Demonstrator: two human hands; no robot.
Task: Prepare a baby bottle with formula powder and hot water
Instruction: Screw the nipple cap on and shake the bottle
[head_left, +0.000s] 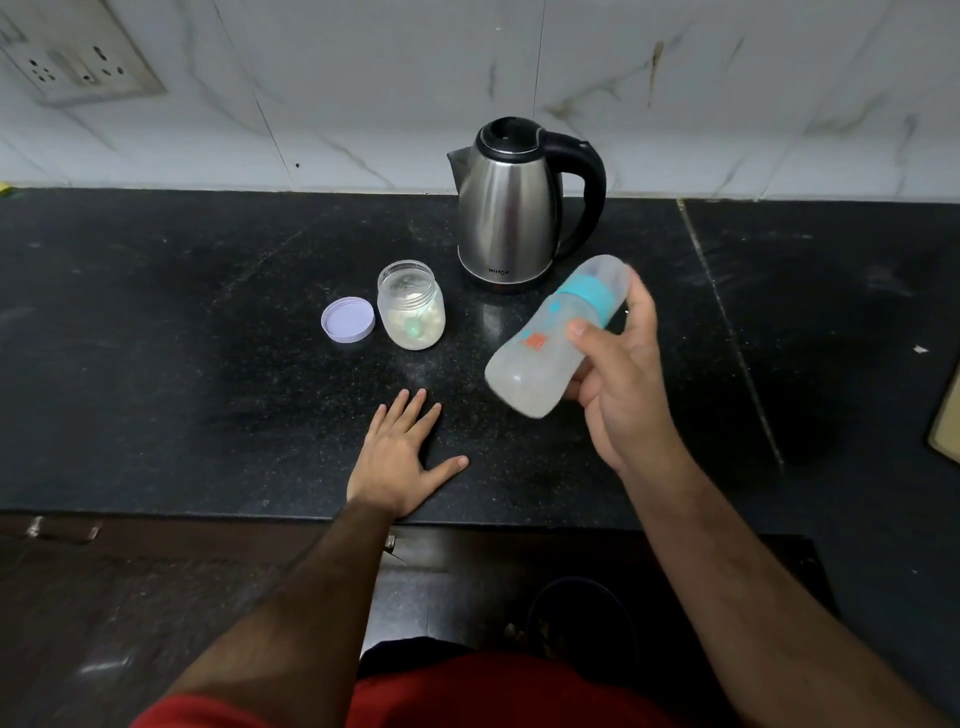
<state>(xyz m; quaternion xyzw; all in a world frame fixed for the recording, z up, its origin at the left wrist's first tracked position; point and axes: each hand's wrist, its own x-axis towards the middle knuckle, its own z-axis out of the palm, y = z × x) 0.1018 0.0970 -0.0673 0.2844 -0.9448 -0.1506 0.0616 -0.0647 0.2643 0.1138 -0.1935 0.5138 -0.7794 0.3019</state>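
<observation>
Bottle (550, 338) is up off the counter (208, 338), tilted, my right hand (621, 374) wrapped around it. Left hand (400, 457) lies flat, fingers spread, near the front edge. Open jar (411, 306) with its lid (348, 319) beside it, kettle (514, 208) behind by the wall.

Kettle (506, 208): brushed metal body, glossy black plastic handle. Bottle (550, 338): cloudy translucent plastic, teal collar. Jar (411, 306): clear plastic; lid (347, 319) matt. Counter (182, 338): polished black speckled stone. Wall (363, 78): glossy marbled tile.
</observation>
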